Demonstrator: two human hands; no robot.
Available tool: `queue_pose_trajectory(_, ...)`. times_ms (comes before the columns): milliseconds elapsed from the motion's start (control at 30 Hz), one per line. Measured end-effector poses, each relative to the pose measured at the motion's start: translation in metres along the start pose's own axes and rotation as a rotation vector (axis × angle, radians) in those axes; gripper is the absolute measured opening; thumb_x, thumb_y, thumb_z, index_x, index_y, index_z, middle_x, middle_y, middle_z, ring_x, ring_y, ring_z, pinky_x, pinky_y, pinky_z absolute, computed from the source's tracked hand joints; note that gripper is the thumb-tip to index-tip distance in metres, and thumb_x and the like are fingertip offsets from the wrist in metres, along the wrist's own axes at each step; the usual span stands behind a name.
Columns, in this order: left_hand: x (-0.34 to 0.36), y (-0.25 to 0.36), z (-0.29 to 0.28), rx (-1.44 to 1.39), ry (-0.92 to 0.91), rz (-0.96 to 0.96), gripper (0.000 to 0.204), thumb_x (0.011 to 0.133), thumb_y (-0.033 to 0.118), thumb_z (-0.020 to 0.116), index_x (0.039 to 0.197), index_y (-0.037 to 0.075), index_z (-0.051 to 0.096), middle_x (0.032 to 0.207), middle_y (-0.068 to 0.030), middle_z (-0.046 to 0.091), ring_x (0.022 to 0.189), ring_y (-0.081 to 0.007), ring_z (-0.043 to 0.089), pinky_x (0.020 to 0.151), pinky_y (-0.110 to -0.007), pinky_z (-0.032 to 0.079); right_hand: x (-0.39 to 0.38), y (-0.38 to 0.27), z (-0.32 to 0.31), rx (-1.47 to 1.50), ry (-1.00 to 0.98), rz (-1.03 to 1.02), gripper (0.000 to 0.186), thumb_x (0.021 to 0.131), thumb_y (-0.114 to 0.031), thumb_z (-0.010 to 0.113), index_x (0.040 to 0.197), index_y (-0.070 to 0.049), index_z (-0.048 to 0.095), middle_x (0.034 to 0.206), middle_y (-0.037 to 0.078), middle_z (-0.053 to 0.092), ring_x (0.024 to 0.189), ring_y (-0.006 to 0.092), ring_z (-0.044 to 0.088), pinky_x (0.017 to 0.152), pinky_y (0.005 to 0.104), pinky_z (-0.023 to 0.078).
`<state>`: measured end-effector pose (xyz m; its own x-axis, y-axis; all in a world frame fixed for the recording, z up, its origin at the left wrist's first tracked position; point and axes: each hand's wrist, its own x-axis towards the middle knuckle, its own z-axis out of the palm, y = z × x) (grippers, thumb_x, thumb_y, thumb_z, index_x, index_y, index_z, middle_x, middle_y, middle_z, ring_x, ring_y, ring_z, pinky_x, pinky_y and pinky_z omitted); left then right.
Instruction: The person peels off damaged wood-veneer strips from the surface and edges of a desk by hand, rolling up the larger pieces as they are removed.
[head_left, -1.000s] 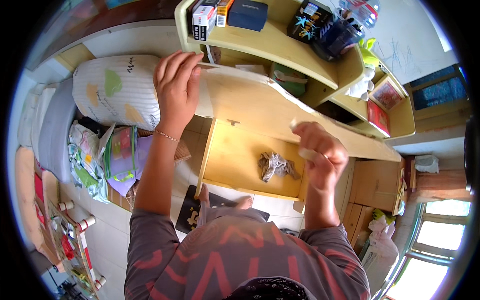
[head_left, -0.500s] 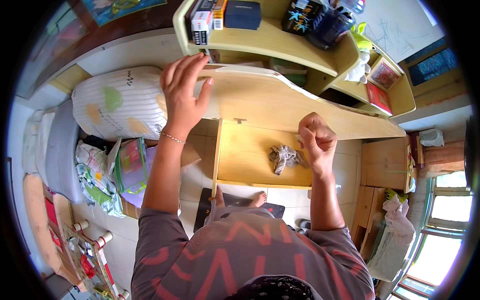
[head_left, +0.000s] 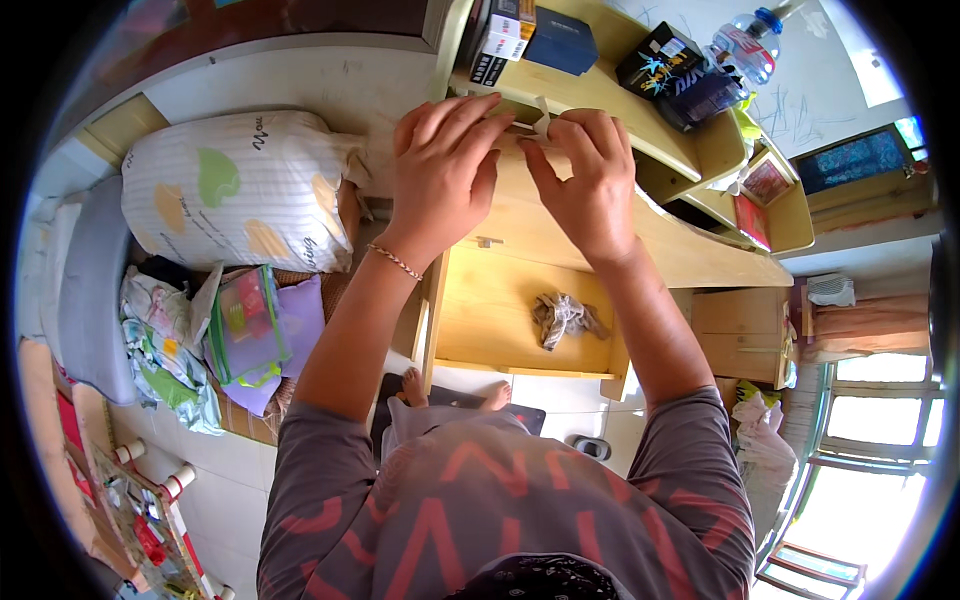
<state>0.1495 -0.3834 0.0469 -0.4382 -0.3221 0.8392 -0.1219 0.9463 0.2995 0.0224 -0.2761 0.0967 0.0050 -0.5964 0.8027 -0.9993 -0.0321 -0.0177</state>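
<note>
My left hand (head_left: 448, 172) reaches over the far edge of the pale wooden desk (head_left: 510, 205), fingers stretched forward and slightly bent, thumb apart. I see nothing held in it. Close beside it, my right hand (head_left: 592, 180) is bent in a pinch at a small white strip (head_left: 542, 118), which sticks up between thumb and forefinger. The fingertips partly hide where the strip meets the desk edge. Below my hands, the desk's drawer (head_left: 480, 300) is pulled out, and a crumpled grey-brown cloth (head_left: 566, 320) lies inside it.
Behind the desk, a shelf unit (head_left: 625, 105) carries small boxes, a dark blue box (head_left: 560, 42), a black box (head_left: 658, 58) and a plastic bottle (head_left: 748, 45). A large patterned bundle (head_left: 235, 190) and a green-edged clear bag (head_left: 248, 325) are at left. Wooden cabinets (head_left: 740, 335) stand right.
My right hand has moved up and left from above the drawer to the desk's far edge, beside my left hand. My left hand has shifted right. The view has moved slightly.
</note>
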Motion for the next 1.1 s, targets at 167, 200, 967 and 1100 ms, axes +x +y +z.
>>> queue_pose_trajectory(167,0.000,-0.004,0.003,-0.015,-0.001,0.005,0.041,0.074,0.005,0.064,0.114,0.012,0.062,0.125,-0.0018,0.059,0.115,-0.0212,0.051,0.100,-0.040,0.035,0.008,0.003,0.001,-0.048,-0.052,-0.085,0.016,0.066,-0.002,0.075,0.074,-0.006,0.061,0.080,0.006,0.060,0.068,0.0248,0.057,0.060,0.0341,0.049)
queue_pose_trajectory(200,0.000,-0.006,0.005,-0.028,0.012,0.004,0.041,0.073,0.006,0.065,0.114,0.013,0.062,0.124,-0.0016,0.059,0.115,-0.0209,0.051,0.101,-0.040,0.034,0.010,0.005,0.001,-0.062,-0.051,-0.111,0.016,0.065,-0.002,0.074,0.072,-0.006,0.061,0.078,0.005,0.060,0.065,0.0237,0.057,0.058,0.0331,0.049)
queue_pose_trajectory(967,0.000,-0.010,0.010,-0.081,0.006,-0.021,0.039,0.073,0.010,0.065,0.112,0.011,0.063,0.123,-0.0013,0.057,0.120,-0.0179,0.045,0.106,-0.041,0.029,0.014,0.008,0.001,-0.145,-0.144,-0.131,0.019,0.064,-0.001,0.074,0.075,-0.007,0.060,0.080,0.003,0.060,0.070,0.0228,0.060,0.058,0.0323,0.050)
queue_pose_trajectory(1100,-0.001,-0.011,0.013,-0.082,-0.002,-0.034,0.045,0.072,0.010,0.064,0.117,0.011,0.060,0.126,-0.0023,0.056,0.122,-0.0200,0.045,0.106,-0.042,0.030,0.013,0.009,0.003,-0.152,-0.123,-0.163,0.020,0.063,0.000,0.073,0.075,-0.007,0.059,0.079,0.004,0.059,0.068,0.0229,0.058,0.056,0.0322,0.049)
